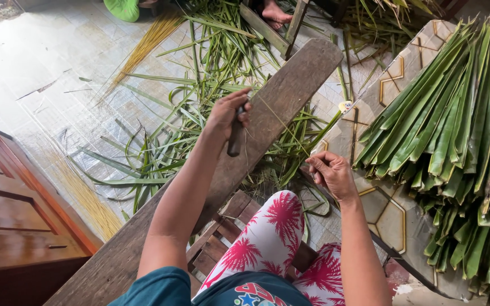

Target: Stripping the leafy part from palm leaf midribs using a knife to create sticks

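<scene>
My left hand (229, 115) grips the dark handle of a knife (235, 137) and presses it against a long wooden plank (290, 85) that slopes away from my lap. A thin yellowish leaf rib (282, 122) runs from under the knife across the plank to my right hand (330, 173), which pinches its near end. My knees in red and white patterned trousers (270, 232) sit below the plank's near part.
A thick pile of green palm leaves (455, 130) lies on a patterned board (389, 212) at the right. Stripped green leaf scraps (199, 102) litter the tiled floor. Bundles of yellow ribs (143, 48) lie at the left. Another person's foot (273, 12) shows at the top. A wooden door (12, 209) stands at left.
</scene>
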